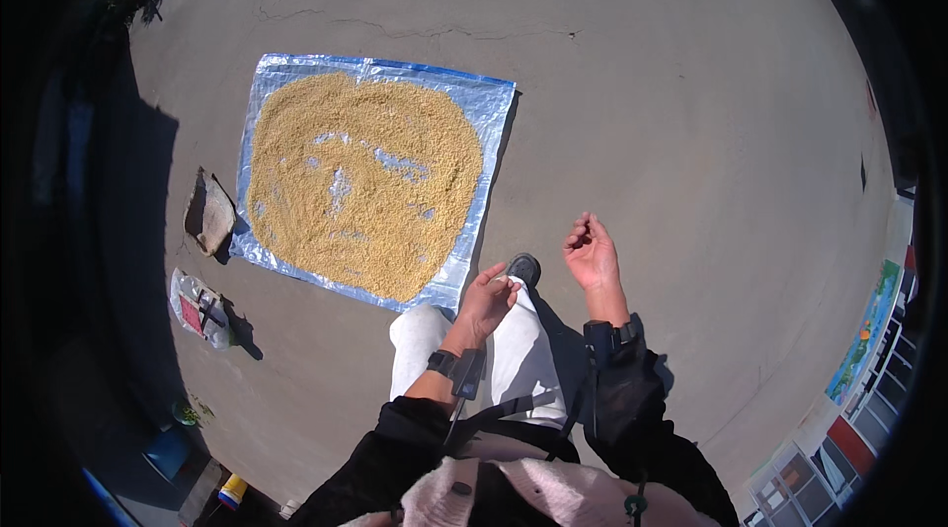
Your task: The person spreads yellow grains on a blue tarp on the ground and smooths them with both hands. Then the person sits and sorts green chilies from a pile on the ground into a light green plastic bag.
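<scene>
My left hand (485,306) hovers over my white trousers (522,356), near the lower right corner of a blue-and-white plastic sheet (453,276). Its fingers are loosely curled; a small pale spot shows between them, too small to tell whether it is a held thing. To the right, my right hand (591,256) is raised above the concrete, palm turned up, fingers slightly bent and nothing seen in it. A wide, thin layer of yellow beans or grain kernels (370,223) covers most of the sheet, with bare plastic showing through in patches.
Left of the sheet lies a scoop-shaped basket (211,214). Below it stands a pale plastic bag (201,308) with a red-and-dark item on it. A dark shoe (524,269) is near the sheet's edge. Cracked concrete (689,149) surrounds everything; a windowed building (829,445) borders the lower right.
</scene>
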The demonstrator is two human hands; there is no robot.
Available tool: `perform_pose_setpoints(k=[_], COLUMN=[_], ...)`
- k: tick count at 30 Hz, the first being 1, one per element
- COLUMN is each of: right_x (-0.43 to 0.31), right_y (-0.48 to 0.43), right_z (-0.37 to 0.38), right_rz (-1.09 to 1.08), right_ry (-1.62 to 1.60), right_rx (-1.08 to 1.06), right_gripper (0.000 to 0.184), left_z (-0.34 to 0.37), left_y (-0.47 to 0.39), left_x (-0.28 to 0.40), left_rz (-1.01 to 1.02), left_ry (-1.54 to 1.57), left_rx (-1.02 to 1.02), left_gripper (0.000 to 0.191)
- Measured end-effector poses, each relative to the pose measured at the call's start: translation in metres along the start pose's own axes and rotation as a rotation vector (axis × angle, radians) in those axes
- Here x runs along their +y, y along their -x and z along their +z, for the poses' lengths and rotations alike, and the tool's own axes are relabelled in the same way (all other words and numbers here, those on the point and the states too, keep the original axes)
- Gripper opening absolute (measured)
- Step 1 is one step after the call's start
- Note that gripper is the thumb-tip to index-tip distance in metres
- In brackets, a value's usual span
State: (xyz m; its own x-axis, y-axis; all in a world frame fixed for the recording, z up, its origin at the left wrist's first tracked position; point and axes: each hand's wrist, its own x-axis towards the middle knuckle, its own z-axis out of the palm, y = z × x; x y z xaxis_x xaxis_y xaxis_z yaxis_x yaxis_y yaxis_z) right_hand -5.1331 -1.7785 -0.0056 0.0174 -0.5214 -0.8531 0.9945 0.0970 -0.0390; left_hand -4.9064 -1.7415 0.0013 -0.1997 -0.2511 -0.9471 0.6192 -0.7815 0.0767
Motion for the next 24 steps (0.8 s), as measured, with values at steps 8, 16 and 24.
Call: perform_pose_setpoints(k=[8, 16, 24], right_x=[0.015, 0.024, 0.019], right_y=[-0.085, -0.215, -0.315], right_z=[0.188, 0.372, 0.522], right_rz=[0.393, 0.496, 0.682], right_ry=[0.246, 0.401, 0.604], right_rx=[-0.211, -0.272, -0.337], right_gripper=[0.014, 0.014, 0.013], left_z=[0.088, 0.178, 0.228], left_y=[-0.048, -0.096, -0.092], left_x=[0.086, 0.202, 0.311], left_rz=[0.216, 0.384, 0.646], left_ry=[0.451, 0.669, 0.937], left_rx=[-0.021, -0.141, 0.057], left_gripper=[0.038, 0.031, 0.030])
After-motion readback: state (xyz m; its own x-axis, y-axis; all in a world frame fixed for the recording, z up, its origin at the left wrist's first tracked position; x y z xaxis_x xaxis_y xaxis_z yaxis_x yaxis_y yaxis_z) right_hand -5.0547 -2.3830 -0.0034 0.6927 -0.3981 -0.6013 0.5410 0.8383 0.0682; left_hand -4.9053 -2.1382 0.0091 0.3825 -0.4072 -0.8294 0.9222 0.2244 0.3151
